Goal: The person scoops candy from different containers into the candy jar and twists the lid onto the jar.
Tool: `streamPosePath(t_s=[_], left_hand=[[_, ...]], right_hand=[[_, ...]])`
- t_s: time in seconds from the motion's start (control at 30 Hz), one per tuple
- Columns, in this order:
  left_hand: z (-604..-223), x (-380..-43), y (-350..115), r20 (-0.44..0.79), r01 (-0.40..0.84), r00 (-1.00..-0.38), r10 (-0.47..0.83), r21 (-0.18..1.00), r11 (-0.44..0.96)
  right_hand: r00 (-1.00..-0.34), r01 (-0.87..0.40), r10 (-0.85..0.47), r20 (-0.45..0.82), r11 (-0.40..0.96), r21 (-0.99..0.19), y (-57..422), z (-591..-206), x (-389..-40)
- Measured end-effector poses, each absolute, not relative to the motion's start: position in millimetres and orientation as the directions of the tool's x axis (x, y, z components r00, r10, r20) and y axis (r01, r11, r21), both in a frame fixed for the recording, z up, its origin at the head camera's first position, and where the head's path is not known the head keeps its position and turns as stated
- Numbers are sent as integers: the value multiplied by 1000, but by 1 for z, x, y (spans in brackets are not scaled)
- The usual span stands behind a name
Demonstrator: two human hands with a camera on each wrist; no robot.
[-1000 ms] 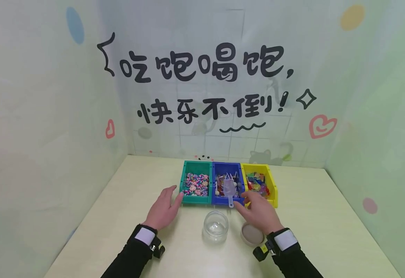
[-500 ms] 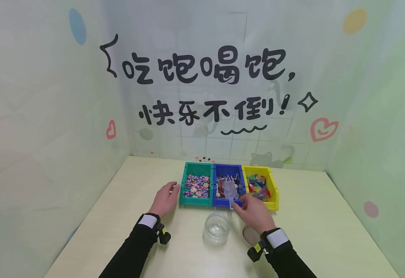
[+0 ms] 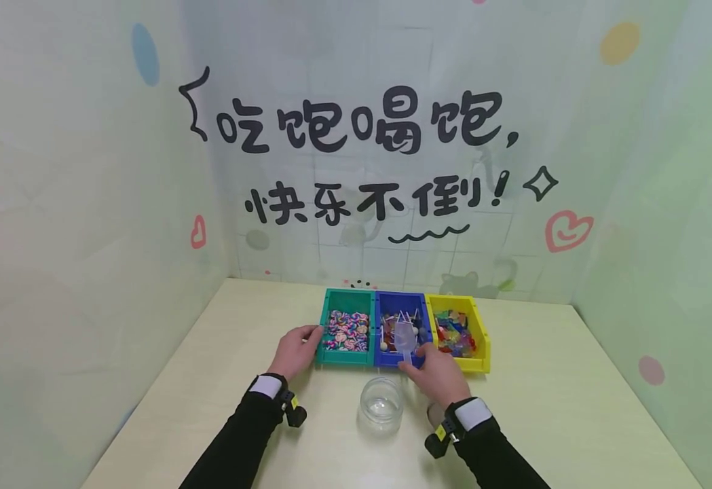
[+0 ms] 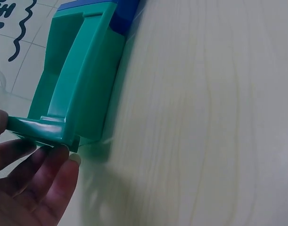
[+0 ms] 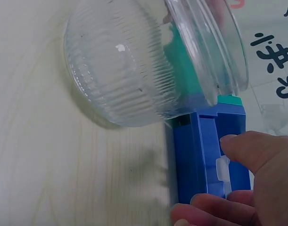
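The right hand (image 3: 434, 370) has closed on the scoop (image 3: 404, 337) handle; the left hand (image 3: 296, 348) now touches the green bin (image 3: 347, 327).

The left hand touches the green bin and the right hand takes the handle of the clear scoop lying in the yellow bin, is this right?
Not quite. The head view shows the clear scoop lying in the blue bin, the middle one, not the yellow. The rest holds: the left hand touches the green bin, and the right hand is at the scoop's handle.
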State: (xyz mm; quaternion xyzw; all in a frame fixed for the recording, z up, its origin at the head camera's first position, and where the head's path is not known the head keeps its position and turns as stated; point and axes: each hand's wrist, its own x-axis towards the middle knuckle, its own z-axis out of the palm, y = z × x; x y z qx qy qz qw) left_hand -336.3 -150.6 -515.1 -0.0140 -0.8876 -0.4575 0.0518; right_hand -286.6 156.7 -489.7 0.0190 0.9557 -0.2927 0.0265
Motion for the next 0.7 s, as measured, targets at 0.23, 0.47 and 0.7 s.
streamPosePath(t_s=[0.23,0.47,0.7], left_hand=[[-512,-333,-149,119,80,-992,-30,812,579],[-512,-331,-148,82,45,-996,-41,826,562],[-509,-328,-147,47,15,-998,-48,850,527]], right_hand=[[-991,113,50,-125,814,-569,150,-490,-292],[-991,116,52,-126,804,-583,150,-486,-296],[-997,81,70,-42,816,-572,158,-478,-296]])
